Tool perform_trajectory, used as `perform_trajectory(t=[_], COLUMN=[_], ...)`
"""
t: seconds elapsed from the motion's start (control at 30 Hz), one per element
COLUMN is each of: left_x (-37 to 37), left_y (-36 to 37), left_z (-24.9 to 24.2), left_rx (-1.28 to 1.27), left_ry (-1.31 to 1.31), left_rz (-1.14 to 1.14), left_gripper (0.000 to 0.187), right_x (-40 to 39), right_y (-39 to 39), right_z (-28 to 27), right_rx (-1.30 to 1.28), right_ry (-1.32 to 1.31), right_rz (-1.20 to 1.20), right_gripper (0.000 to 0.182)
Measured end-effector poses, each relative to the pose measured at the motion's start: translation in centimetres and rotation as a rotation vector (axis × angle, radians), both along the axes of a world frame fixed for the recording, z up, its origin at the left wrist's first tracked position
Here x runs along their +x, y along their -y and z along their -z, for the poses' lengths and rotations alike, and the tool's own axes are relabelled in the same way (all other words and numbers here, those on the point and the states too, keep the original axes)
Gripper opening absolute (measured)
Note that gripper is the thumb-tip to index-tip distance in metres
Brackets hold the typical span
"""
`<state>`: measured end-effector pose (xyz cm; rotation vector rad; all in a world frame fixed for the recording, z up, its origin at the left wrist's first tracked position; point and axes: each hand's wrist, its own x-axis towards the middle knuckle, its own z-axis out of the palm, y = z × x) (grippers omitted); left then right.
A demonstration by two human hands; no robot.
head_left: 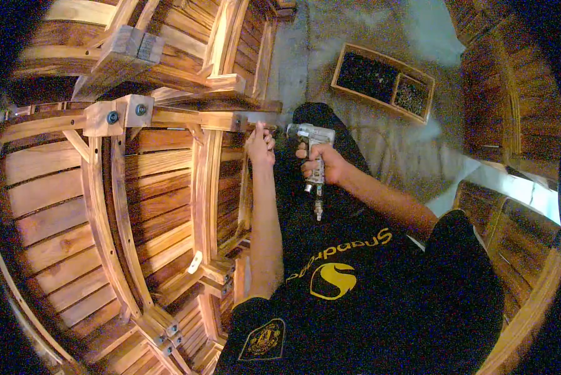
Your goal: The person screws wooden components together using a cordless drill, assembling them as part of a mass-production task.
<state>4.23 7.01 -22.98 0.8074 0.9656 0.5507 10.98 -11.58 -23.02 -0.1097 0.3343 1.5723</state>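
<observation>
My right hand (328,164) is wrapped around the grip of a silver pistol-shaped air drill (316,134), its nose pointing left and a hose fitting at the foot of its handle. Facing that nose, my left hand (261,145) is closed with the thumb up, beside the end of a wooden rail (227,120) on a slatted wooden piece of furniture (161,162). What the left fingers pinch, if anything, is too small to make out. Dark bolt heads (113,117) show on a joining block of the frame.
On the floor ahead lies a two-compartment wooden box (380,111) holding small dark and lighter hardware. More slatted wooden furniture (186,37) stands behind the nearest piece at upper left. Wooden panels (511,94) line the right side. The black-clothed leg (318,115) lies beneath the drill.
</observation>
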Motion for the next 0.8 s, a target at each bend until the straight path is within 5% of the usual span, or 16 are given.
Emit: perform_trajectory(t=[0.57, 0.8], left_x=[-0.8, -1.1], left_y=[-0.4, 0.8], left_z=[1.7, -2.2], left_rx=[0.068, 0.111], left_ry=[-0.115, 0.035], left_rz=[0.070, 0.125], left_gripper=[0.024, 0.022], right_x=[-0.3, -0.6], right_y=[-0.5, -0.8], right_z=[1.2, 0.3], right_rx=[-0.030, 0.005], right_ry=[0.034, -0.076], right_rz=[-0.009, -0.026], right_gripper=[0.033, 0.029])
